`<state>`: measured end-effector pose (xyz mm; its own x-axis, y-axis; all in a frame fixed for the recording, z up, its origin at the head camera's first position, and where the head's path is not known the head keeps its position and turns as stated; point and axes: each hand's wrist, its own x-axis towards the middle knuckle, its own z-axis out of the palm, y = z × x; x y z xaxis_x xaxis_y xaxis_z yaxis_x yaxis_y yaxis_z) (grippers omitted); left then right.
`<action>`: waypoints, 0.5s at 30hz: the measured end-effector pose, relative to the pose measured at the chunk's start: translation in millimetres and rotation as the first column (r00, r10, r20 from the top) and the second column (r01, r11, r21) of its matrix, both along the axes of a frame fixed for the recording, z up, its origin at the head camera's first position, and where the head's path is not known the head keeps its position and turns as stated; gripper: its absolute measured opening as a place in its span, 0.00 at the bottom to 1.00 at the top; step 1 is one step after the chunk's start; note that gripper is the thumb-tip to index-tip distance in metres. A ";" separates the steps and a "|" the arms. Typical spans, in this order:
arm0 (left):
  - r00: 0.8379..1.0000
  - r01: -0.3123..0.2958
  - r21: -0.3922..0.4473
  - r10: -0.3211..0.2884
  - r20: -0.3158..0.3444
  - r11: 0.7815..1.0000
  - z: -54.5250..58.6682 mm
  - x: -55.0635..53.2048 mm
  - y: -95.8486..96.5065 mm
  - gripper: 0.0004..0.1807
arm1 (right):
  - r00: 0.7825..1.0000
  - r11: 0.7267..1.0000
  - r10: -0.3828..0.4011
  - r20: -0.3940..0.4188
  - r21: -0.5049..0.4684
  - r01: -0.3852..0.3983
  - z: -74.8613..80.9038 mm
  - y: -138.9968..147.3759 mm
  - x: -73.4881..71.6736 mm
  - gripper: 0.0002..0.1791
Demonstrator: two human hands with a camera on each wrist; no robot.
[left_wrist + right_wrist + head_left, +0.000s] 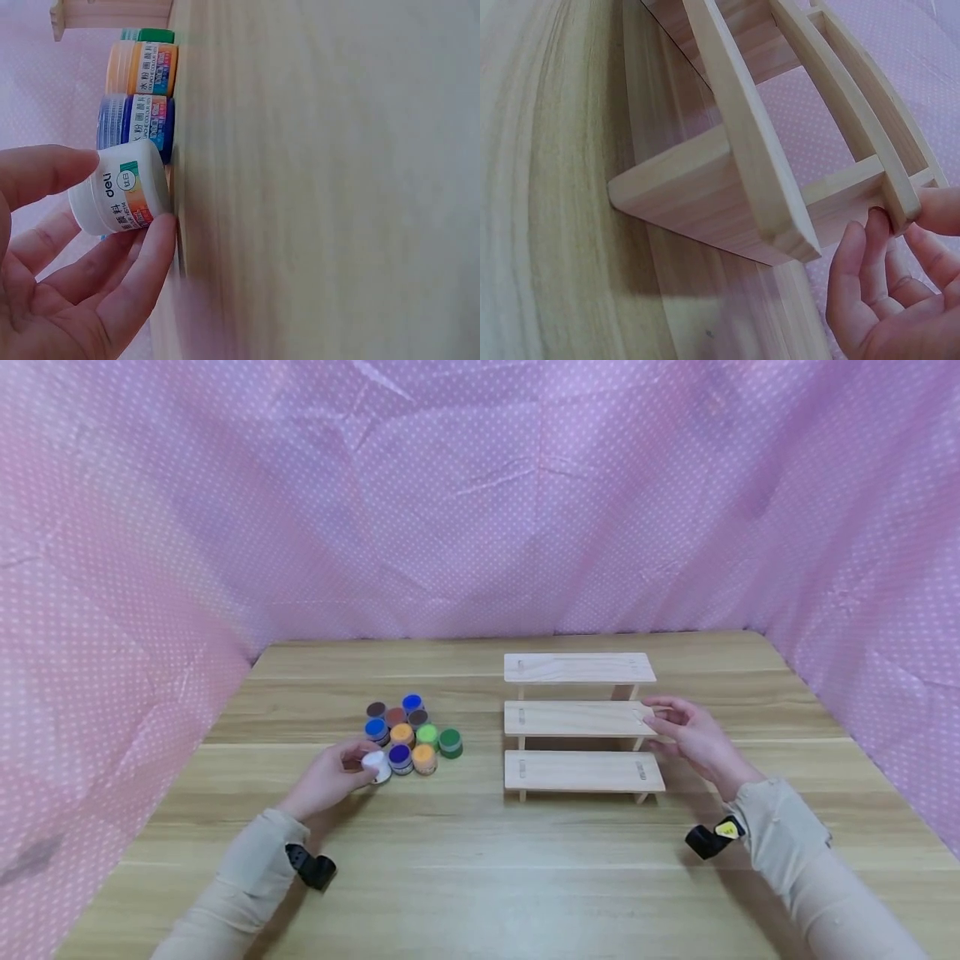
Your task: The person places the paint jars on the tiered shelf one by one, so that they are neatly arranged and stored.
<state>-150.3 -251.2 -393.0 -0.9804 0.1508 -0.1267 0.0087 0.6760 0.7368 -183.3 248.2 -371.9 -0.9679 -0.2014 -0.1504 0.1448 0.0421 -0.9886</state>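
My left fingers (139, 281) clamp a tilted white jar (124, 186) just beside coloured jars (402, 737) at the tabletop (450, 877); my right fingers (847, 274) pinch the middle shelf (573, 719) of the wooden stand (581, 720) at its right end.

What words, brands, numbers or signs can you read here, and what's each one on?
"deli": white jar
"钛白": circle on white jar
"颜料": white jar
"水粉画颜料": orange jar
"粉画颜料": dark blue jar, partly covered
Too small or blurred: remaining label print, wooden shelf marks, yellow sticker.
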 end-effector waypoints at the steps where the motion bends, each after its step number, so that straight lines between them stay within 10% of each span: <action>1: 1.000 0.002 -0.001 -0.002 -0.004 1.000 1.1 0.6 -0.1 0.17 | 1.000 1.000 0.000 0.001 -0.009 0.000 0.2 0.2 0.0 0.12; 15: 0.982 -0.087 0.043 0.093 -0.162 0.995 26.7 11.1 6.2 0.21 | 1.000 0.998 0.005 0.005 -0.066 -0.005 -2.1 1.0 -0.3 0.11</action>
